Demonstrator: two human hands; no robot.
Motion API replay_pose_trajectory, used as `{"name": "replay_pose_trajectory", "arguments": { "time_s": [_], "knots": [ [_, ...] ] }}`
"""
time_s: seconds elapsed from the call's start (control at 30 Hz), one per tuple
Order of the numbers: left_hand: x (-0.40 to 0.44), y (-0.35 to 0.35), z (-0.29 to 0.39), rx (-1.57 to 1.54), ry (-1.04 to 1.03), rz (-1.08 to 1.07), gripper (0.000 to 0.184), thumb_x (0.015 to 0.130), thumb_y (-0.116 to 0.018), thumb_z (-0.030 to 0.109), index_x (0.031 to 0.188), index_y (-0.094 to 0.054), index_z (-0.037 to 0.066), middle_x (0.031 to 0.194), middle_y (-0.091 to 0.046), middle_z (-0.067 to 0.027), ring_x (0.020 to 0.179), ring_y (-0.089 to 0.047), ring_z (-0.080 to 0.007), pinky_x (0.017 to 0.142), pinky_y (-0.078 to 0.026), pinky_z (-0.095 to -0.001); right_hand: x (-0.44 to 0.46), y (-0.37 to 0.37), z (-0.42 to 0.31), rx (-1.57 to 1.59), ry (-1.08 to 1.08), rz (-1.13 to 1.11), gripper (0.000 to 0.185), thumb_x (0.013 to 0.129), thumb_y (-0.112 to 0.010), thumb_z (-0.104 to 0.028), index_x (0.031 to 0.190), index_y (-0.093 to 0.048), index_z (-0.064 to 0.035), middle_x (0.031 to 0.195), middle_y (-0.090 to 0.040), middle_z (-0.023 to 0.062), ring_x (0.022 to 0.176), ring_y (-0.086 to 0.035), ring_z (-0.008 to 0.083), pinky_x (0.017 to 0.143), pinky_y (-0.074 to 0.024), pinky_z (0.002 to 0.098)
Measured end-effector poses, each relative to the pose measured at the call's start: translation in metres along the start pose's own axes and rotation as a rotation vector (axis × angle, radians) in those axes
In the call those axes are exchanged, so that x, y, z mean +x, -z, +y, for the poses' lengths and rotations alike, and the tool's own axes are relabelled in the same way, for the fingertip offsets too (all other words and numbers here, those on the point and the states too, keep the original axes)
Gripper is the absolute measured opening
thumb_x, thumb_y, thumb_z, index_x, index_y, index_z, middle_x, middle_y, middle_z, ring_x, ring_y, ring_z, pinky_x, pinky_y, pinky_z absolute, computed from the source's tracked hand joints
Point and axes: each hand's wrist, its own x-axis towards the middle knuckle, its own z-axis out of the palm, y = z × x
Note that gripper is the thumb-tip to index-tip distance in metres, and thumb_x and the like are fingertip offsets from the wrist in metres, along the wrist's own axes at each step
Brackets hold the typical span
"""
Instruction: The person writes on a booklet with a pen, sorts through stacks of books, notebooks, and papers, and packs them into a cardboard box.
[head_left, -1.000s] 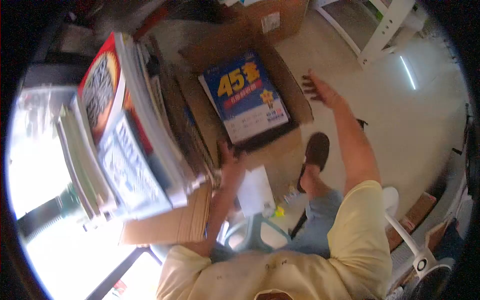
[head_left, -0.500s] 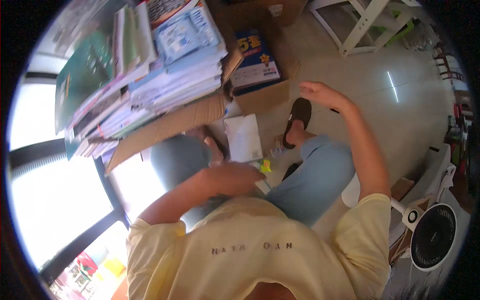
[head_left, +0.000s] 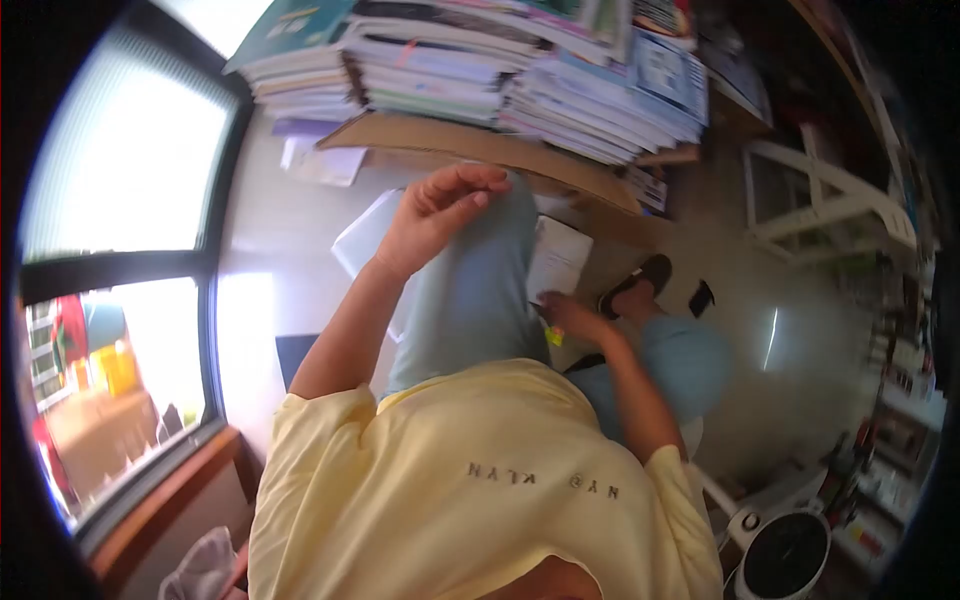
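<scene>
My left hand (head_left: 440,215) is raised over my left knee, below the cardboard flap. Its fingers are bent loosely, the thumb stands apart from them, and nothing shows between them. Lower down to the right, my right hand (head_left: 574,318) reaches between my legs with its fingers drawn together. A small dark bit shows at its fingertips, too small to name. Just beyond that hand lies a white book or pad (head_left: 560,257) on the floor. A small yellow-green item (head_left: 554,337) sits beside the hand, partly hidden by my leg.
Tall stacks of books and papers (head_left: 430,80) stand in front of me above a cardboard flap (head_left: 480,150). A white frame stand (head_left: 830,205) is at the right, a fan (head_left: 785,555) at the lower right. Windows (head_left: 125,150) line the left. A dark item (head_left: 702,297) lies on the floor.
The view has swung toward the window side. My right hand has come down from above my right foot to beside the white book or pad. My left hand has risen from my lap to above the knee.
</scene>
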Motion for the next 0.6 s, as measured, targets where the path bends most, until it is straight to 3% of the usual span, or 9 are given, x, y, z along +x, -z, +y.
{"name": "replay_pose_trajectory", "arguments": {
  "time_s": [0.13,0.2,0.3,0.37,0.43,0.47,0.5,0.53,0.6],
  "knots": [
    [-0.048,0.088,-0.034,-0.186,0.220,0.197,0.022,0.093,-0.056,0.014,0.111,-0.061,0.003,0.099,-0.067,-0.0080,0.094,-0.065,-0.0170,0.085,-0.050,-0.0293,-0.003,-0.027,-0.048,-0.183,-0.167,-0.169,0.041,0.088,-0.052,-0.017,0.125,-0.050,0.0003,0.123,-0.056,0.0230,0.117,-0.052,0.0374,0.098,-0.0415,0.0423],
    [-0.083,0.128,-0.061,-0.002,0.399,0.428,0.027,0.092,-0.053,0.017,0.112,-0.061,0.001,0.096,-0.067,-0.0112,0.085,-0.066,-0.0168,0.078,-0.051,-0.0290,-0.003,-0.013,-0.079,-0.262,-0.282,-0.258,0.039,0.088,-0.050,-0.020,0.121,-0.053,-0.0002,0.118,-0.059,0.0249,0.110,-0.055,0.0408,0.095,-0.0428,0.0435],
    [-0.168,0.205,-0.186,0.407,0.709,0.828,0.039,0.083,-0.053,0.013,0.119,-0.057,-0.002,0.093,-0.067,-0.0131,0.069,-0.063,-0.0167,0.064,-0.051,-0.0273,0.005,-0.034,-0.005,-0.193,-0.197,-0.132,0.043,0.082,-0.058,-0.017,0.120,-0.053,0.0020,0.118,-0.058,0.0247,0.109,-0.056,0.0406,0.092,-0.0444,0.0438],
    [-0.217,0.207,-0.235,0.211,0.819,0.973,0.030,0.083,-0.055,0.013,0.109,-0.062,0.000,0.081,-0.063,-0.0098,0.065,-0.061,-0.0176,0.050,-0.046,-0.0267,0.009,-0.039,0.012,-0.246,-0.271,-0.160,0.045,0.082,-0.058,-0.018,0.122,-0.051,0.0017,0.118,-0.058,0.0247,0.111,-0.055,0.0403,0.093,-0.0441,0.0435],
    [-0.272,0.214,-0.298,-0.209,0.904,0.856,0.017,0.084,-0.056,0.014,0.095,-0.063,0.004,0.065,-0.054,-0.0060,0.051,-0.055,-0.0175,0.038,-0.041,-0.0293,0.009,-0.038,0.007,-0.300,-0.345,-0.176,0.047,0.082,-0.059,-0.018,0.124,-0.050,0.0014,0.119,-0.058,0.0247,0.113,-0.054,0.0401,0.094,-0.0438,0.0433],
    [-0.261,0.190,-0.281,-0.023,1.181,0.836,0.020,0.084,-0.057,0.016,0.099,-0.064,0.006,0.063,-0.054,-0.0061,0.047,-0.053,-0.0172,0.037,-0.040,-0.0291,0.006,-0.037,-0.008,-0.313,-0.255,-0.124,0.039,0.084,-0.055,-0.019,0.118,-0.054,0.0013,0.117,-0.059,0.0248,0.111,-0.055,0.0392,0.093,-0.0441,0.0432],
    [-0.259,0.175,-0.282,0.269,1.232,0.671,0.025,0.083,-0.058,0.019,0.103,-0.064,0.006,0.064,-0.054,-0.0065,0.046,-0.052,-0.0175,0.036,-0.040,-0.0293,0.004,-0.035,-0.022,-0.326,-0.164,-0.074,0.034,0.087,-0.052,-0.019,0.113,-0.059,0.0012,0.115,-0.060,0.0249,0.109,-0.057,0.0383,0.093,-0.0444,0.0431],
    [-0.264,0.174,-0.296,0.342,1.257,0.552,0.040,0.080,-0.064,0.016,0.119,-0.057,0.006,0.075,-0.057,-0.0064,0.059,-0.055,-0.0168,0.047,-0.043,-0.0326,0.004,-0.035,-0.031,-0.332,-0.162,-0.066,0.034,0.087,-0.052,-0.019,0.113,-0.059,0.0012,0.115,-0.060,0.0249,0.109,-0.057,0.0383,0.093,-0.0444,0.0431],
    [-0.260,0.174,-0.333,0.754,1.104,0.396,0.051,0.079,-0.067,0.025,0.121,-0.054,0.000,0.090,-0.064,-0.0170,0.082,-0.063,-0.0291,0.069,-0.050,-0.0396,0.005,-0.030,-0.046,-0.280,-0.192,0.012,0.034,0.086,-0.053,-0.021,0.110,-0.060,0.0015,0.113,-0.061,0.0249,0.108,-0.057,0.0389,0.092,-0.0446,0.0429]
  ]
}}
